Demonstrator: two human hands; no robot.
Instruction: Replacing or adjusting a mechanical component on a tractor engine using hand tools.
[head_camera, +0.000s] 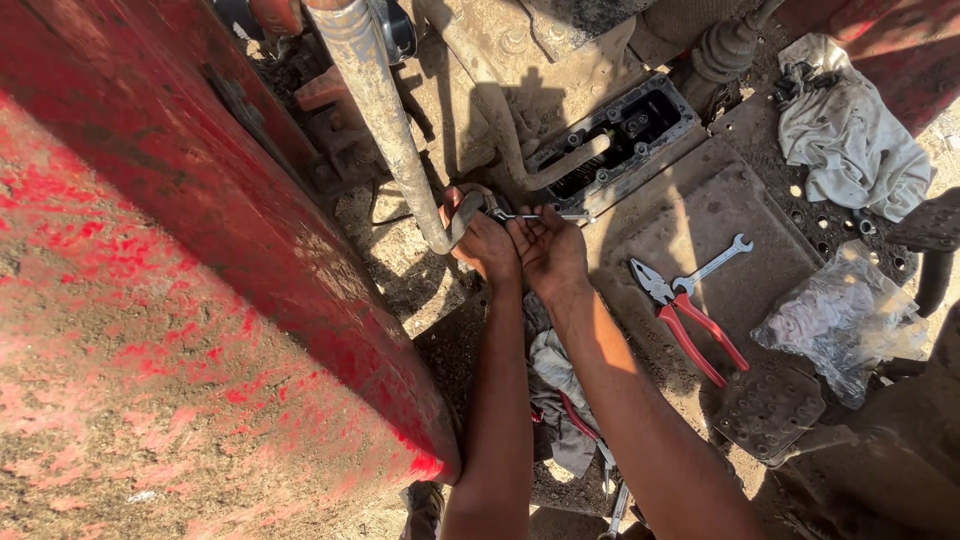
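A slim metal wrench (535, 215) sits at the foot of a grey pipe (385, 110), just below the open housing (615, 135) of the machine. The left hand (485, 240) grips its head end against the pipe; the right hand (550, 250) closes on its shaft. A red body panel (170, 300) crowds the left side closely. To the right, the dusty metal plate (650, 230) lies open, carrying red-handled pliers (690, 320) and a spanner (712, 265); a white rag (850, 130) and a plastic bag (840, 320) lie near its far edge.

pliers (688, 322) beside wrench (712, 265) (touching), rag (850, 130) behind
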